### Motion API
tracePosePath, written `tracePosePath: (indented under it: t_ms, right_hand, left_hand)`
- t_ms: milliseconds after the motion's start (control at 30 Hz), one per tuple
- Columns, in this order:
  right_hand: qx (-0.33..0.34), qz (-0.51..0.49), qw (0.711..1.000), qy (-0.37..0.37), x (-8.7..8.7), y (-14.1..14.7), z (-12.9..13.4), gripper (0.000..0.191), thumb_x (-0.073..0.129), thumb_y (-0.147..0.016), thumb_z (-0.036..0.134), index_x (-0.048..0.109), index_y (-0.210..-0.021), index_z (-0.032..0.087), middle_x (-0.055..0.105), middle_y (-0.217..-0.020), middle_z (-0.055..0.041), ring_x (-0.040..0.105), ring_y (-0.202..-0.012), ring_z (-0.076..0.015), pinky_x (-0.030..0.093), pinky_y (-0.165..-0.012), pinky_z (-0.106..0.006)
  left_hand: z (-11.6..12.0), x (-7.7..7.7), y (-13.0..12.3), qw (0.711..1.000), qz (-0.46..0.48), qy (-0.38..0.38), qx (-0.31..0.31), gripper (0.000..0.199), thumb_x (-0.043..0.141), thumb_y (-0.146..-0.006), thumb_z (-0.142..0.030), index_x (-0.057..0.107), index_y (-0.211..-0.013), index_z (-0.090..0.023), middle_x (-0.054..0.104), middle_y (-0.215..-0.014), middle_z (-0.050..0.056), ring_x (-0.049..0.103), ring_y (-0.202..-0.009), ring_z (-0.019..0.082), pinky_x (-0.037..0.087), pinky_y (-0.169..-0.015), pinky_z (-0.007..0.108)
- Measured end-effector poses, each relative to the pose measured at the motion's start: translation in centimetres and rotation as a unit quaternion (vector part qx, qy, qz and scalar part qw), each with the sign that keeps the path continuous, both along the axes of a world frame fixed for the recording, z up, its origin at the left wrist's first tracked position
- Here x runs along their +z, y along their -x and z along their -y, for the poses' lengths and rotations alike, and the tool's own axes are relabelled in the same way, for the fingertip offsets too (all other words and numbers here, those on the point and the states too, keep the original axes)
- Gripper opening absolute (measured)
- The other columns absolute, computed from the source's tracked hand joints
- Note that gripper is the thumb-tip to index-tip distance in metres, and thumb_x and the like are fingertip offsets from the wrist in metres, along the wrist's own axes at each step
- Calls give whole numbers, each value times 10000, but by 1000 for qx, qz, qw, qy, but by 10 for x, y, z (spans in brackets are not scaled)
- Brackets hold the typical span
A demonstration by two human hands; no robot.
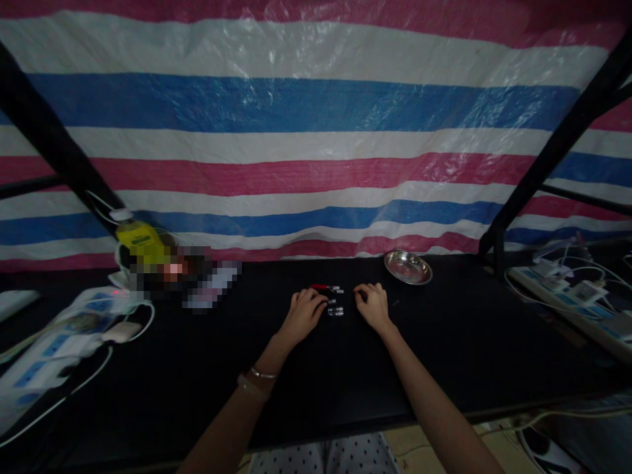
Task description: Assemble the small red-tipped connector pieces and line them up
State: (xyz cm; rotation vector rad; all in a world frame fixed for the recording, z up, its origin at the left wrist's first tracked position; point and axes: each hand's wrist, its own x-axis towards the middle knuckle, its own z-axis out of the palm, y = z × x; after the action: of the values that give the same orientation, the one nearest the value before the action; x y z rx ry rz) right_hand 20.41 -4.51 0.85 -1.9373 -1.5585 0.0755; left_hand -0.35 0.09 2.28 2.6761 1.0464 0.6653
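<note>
My left hand (305, 313) rests on the black table with its fingers bent and drawn together. At its fingertips is a small dark and silver cylinder (332, 301), which it seems to pinch. A slim red tool-like piece with a silver end (320, 286) lies just beyond those fingers. A shiny silver cylinder (336, 311) lies beside them, close to the fingertips. My right hand (374, 305) is to the right of these pieces, apart from them. Its fingers curve loosely, with a gap between thumb and forefinger and nothing visible in it.
A round shallow metal dish (408, 268) stands at the back right. Power strips with cables lie left (54, 349) and right (582, 296). A yellow bottle (141, 240) and a blurred-out patch are at the back left. Striped sheeting (316, 145) hangs behind the black table (326, 382).
</note>
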Motion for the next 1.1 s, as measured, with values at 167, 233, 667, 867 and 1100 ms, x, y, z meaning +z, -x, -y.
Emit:
tracePosePath:
  t_ms: [167, 233, 667, 867, 1100]
  right_hand:
    - [-60, 4, 998, -18, 4, -4, 3, 274, 413, -831, 175, 639, -983, 206, 634, -919, -44, 463, -891, -210, 291, -763, -304]
    - [-111, 1, 994, -23, 4, -8, 5, 321, 373, -830, 145, 624, -1026, 190, 627, -956, -61, 459, -905, -220, 290, -762, -310]
    - [-164, -134, 975, -65, -16, -22, -4, 383, 343, -788, 111, 605, -1067, 131, 652, -942, -99, 551, -933, -219, 399, -816, -320]
    - [-13, -125, 986, -113, -22, -18, -8, 362, 372, -774, 95, 642, -1007, 160, 661, -960, -89, 582, -913, -206, 449, -849, -356]
    - [68, -88, 990, -92, -16, -12, -4, 373, 390, -770, 81, 653, -1015, 182, 661, -989, -71, 564, -955, -188, 423, -871, -345]
  left_hand:
    - [-2, -3, 0, 1000, 1, 4, -2, 250, 389, -923, -298, 587, -1071, -262, 553, -995, 30, 481, -967, 186, 325, -864, 376]
    - [-2, -5, 0, 1000, 4, 4, -4, 258, 386, -923, -298, 573, -1098, -266, 554, -1018, 30, 481, -978, 187, 327, -866, 376]
    - [-3, -4, 2, 1000, 15, -14, -12, 271, 418, -903, -278, 544, -1142, -260, 557, -1089, 40, 478, -1009, 196, 340, -870, 372]
    - [-2, -1, 3, 1000, 15, -11, -19, 287, 397, -905, -222, 544, -1148, -262, 561, -1085, 40, 480, -1002, 191, 336, -883, 378]
    - [-2, 2, 2, 1000, 14, -8, -10, 297, 394, -892, -185, 555, -1132, -254, 557, -1074, 43, 475, -1009, 194, 339, -884, 378]
